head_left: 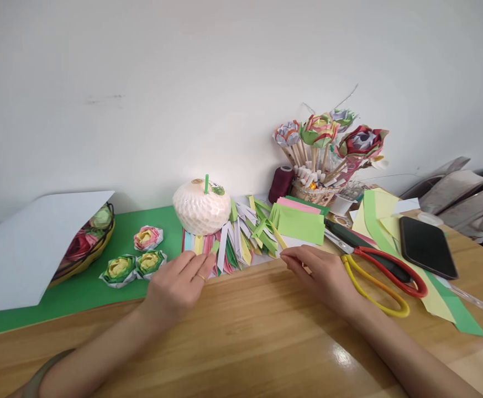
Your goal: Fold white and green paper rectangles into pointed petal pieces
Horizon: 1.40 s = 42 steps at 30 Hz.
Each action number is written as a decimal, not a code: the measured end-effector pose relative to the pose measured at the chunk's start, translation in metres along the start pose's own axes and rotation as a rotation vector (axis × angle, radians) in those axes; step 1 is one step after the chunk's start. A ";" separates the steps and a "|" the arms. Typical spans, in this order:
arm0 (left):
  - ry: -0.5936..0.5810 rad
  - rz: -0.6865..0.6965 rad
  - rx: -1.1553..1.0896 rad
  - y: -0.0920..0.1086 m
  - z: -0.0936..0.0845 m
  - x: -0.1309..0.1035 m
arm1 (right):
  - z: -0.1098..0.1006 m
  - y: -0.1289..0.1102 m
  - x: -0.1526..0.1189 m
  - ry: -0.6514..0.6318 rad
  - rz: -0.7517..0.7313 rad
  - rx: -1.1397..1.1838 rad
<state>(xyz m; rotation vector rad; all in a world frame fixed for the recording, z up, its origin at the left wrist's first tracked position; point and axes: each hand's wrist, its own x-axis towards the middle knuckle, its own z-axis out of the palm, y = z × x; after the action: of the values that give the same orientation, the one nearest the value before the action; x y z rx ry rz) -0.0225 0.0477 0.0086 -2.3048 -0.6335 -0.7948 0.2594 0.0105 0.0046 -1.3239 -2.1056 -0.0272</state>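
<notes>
My left hand (179, 279) rests at the left end of a row of folded paper strips (241, 232), fingers curled together near a small green piece; what it grips is too small to make out. At the right end of the row, my right hand (318, 271) pinches the tip of a thin yellow strip (277, 236). Behind the strips stands a white textured coconut-like ornament (202, 205) with a green straw. Light green paper sheets (299, 223) lie just beyond my right hand. Three paper flowers (148, 237) sit left of my left hand.
Scissors (384, 260) with red and yellow handles and a black phone (428, 247) lie at the right. Paper flowers on sticks stand in a basket (318, 193) by the wall, beside a dark red thread spool (282, 184). White paper (30, 243) partly covers a flower basket (96, 251) at left.
</notes>
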 end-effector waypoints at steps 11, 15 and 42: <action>-0.334 -0.085 0.125 0.001 0.014 -0.006 | 0.001 0.003 0.001 -0.009 -0.011 -0.127; -0.238 -0.065 0.157 0.003 0.011 -0.005 | 0.001 0.003 0.000 -0.023 -0.014 -0.159; -0.078 -0.082 -0.244 0.012 0.005 0.002 | -0.010 0.031 0.001 -0.230 0.195 -0.777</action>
<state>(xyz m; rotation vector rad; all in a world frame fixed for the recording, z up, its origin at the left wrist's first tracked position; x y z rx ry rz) -0.0119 0.0432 0.0021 -2.5549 -0.7035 -0.8653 0.2895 0.0232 0.0038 -2.0520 -2.2319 -0.7011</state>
